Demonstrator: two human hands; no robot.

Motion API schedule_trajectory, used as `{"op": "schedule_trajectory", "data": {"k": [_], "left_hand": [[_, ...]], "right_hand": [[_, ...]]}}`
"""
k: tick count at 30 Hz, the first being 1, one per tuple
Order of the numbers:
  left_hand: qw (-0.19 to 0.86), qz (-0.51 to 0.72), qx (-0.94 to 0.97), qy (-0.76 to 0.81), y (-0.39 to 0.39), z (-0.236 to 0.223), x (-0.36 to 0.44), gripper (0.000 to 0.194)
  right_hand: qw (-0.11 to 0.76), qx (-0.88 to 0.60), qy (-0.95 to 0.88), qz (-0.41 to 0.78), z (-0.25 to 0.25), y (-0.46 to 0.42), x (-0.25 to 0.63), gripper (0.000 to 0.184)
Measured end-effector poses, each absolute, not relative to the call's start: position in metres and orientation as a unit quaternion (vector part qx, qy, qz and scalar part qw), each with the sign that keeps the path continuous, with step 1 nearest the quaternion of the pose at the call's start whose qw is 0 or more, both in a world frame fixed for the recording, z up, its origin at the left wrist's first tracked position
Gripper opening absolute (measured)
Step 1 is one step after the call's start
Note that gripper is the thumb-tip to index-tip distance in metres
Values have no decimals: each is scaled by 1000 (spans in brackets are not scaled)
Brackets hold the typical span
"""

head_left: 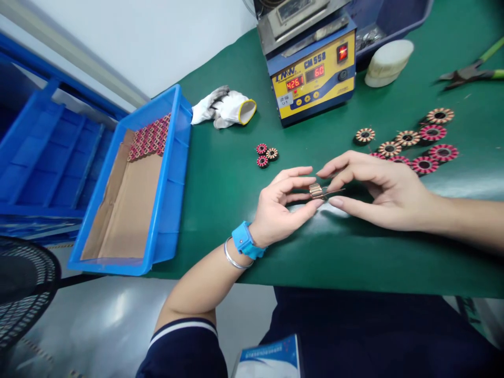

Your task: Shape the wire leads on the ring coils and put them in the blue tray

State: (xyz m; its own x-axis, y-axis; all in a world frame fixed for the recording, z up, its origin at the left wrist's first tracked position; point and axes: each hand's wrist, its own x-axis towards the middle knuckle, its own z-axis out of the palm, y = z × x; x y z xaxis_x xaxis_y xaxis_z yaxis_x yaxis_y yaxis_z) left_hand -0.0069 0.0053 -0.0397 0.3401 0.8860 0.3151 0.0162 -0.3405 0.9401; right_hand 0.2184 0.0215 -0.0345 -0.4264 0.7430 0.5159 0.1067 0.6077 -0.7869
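Between the fingertips and thumb of my left hand [281, 202] is a small copper-wound stator [315, 191], turned on its side. Thin wire ends stick out from it to the right. My right hand [388, 191] is close by, its thumb and fingers apart around these wire ends; whether a fingertip touches them is hard to see. Several red and copper-coloured stators [424, 165] stand on the green table beyond my right hand, which partly hides some. A group of 3 stators [262, 161] sits beyond my left hand.
A blue bin [167, 210] with cardboard and rows of stators stands left. White gloves [230, 109], a yellow-fronted heating unit [315, 79] with lit digits, a whitish round block [388, 63], a dark tub [413, 18] and green-handled cutters [468, 73] lie along the back.
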Motion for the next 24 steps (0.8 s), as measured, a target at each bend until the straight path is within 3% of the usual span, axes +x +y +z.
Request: {"op": "schedule_trajectory", "data": {"k": [10, 16, 21, 24], "left_hand": [[494, 481, 655, 310, 6, -38, -4, 34], [552, 442, 615, 348, 3, -33, -3, 32], [587, 430, 597, 338, 4, -32, -5, 31], [570, 445, 613, 319, 5, -32, -5, 24]], "right_hand": [[440, -279, -784, 337, -34, 20, 217, 2], [474, -307, -753, 338, -32, 20, 217, 7], [448, -341, -701, 438, -30, 26, 222, 18], [431, -329, -698, 468, -30, 26, 219, 14]]}}
